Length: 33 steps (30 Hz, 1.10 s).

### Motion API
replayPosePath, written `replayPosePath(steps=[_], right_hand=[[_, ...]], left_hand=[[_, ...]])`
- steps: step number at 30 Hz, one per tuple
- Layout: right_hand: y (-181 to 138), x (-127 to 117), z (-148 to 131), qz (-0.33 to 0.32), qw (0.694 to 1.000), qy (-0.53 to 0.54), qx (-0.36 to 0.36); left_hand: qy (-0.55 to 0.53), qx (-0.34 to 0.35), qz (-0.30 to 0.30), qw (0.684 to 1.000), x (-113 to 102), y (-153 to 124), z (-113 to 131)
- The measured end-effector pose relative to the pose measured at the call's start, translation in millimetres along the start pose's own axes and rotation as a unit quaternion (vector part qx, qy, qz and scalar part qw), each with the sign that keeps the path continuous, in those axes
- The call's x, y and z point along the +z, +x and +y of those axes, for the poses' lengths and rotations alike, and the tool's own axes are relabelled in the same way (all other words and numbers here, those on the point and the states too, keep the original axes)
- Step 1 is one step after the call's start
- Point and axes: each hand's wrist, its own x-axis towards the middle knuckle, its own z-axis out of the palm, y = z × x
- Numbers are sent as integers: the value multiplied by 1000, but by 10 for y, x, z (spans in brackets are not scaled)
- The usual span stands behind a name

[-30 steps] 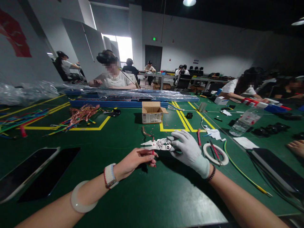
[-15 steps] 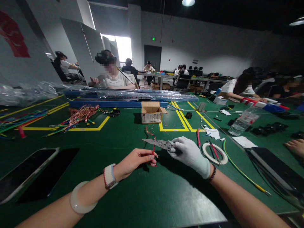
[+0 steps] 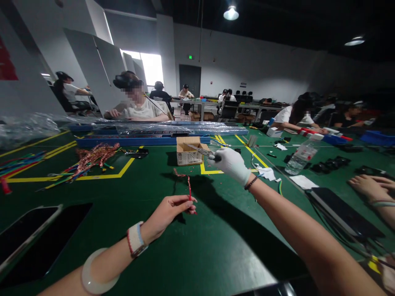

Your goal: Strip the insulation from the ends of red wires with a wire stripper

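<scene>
Moved up and forward since the earlier frame, the silver metal wire-stripping pliers (image 3: pixel 203 151) are now held clear of the wire, across the view of the small open cardboard box (image 3: pixel 189 158) near the centre of the frame; whether the box is touched cannot be told. They are clamped in the white-gloved right hand (image 3: pixel 232 162) — the handles are mostly hidden by the fingers. At the centre, lower down, a thin red-insulated wire with bared copper strands (image 3: pixel 190 193) is pinched roughly upright between thumb and fingers by the bare left hand (image 3: pixel 173 209), its copper end bent over to the left. Both hands are kept well apart.

At the left of the green tabletop (image 3: pixel 148 181), a tangled heap of copper strands (image 3: pixel 97 158) is laid near loose multicoloured wires (image 3: pixel 23 162); at the lower left, two flat dark-screened devices (image 3: pixel 55 242) are placed side by side. Across the upper middle, long blue trays (image 3: pixel 129 142) are partly covered by clear plastic film — beyond them a person in a pale shirt (image 3: pixel 140 109) is seen. A clear plastic bottle (image 3: pixel 302 156) is left at the right, and another person's hands (image 3: pixel 367 187) are rested near the right edge.
</scene>
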Motion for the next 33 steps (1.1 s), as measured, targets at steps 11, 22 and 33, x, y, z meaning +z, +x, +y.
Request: replayPosePath(steps=[11,22,33], right_hand=[[490,585,-17,-254,858,432,109],[-273,326,26,-106,896,423,86],[-836,184,273,-19,985,16,-170]], left_hand=[[-3,58,63,996,1,-13,92],[62,65,114,989,-67,52,28],[113,19,130,985,-72,70,87]])
